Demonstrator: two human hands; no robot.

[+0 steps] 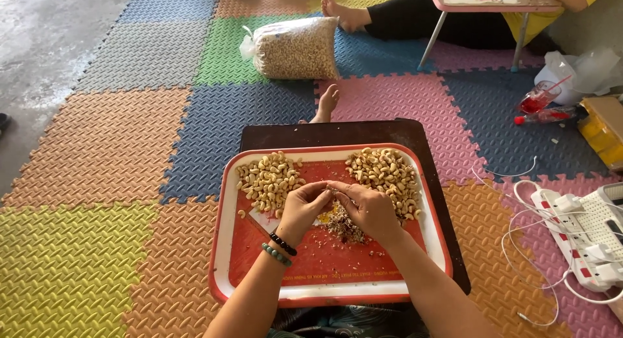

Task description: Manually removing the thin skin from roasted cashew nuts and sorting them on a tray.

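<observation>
- Far left on the red tray [227, 260], a heap of pale, clean-looking cashew kernels [268, 179] lies against the far-left rim, a few strays just near of it
- The left hand [304, 208], with dark and green bead bracelets at the wrist, is curled over the middle of the tray; its fingertips are pressed together with those of the other hand, and whatever they pinch is too small and too covered to make out, most likely a single nut
- Judged from this, the step in hand is peeling one kernel between the two hands
- Directly under and just near of the meeting fingertips sits a small mound of brownish skins and crumbs [344, 226], so the piece being worked hangs right above that litter, between the two heaps
- The right hand [371, 210] mirrors the left, fingers bent inward and closed against the left fingertips; whether it holds a tool I cannot tell
- The next move would call for a fine thumb-and-finger rub, with the grip kept over the crumbs
- Far right on the tray, a second, slightly darker heap of cashews [386, 174] lies touching the back of the right hand
- The tray rests on a dark low table [337, 133]; on the mats far beyond stands a clear bag of nuts [295, 49]
</observation>
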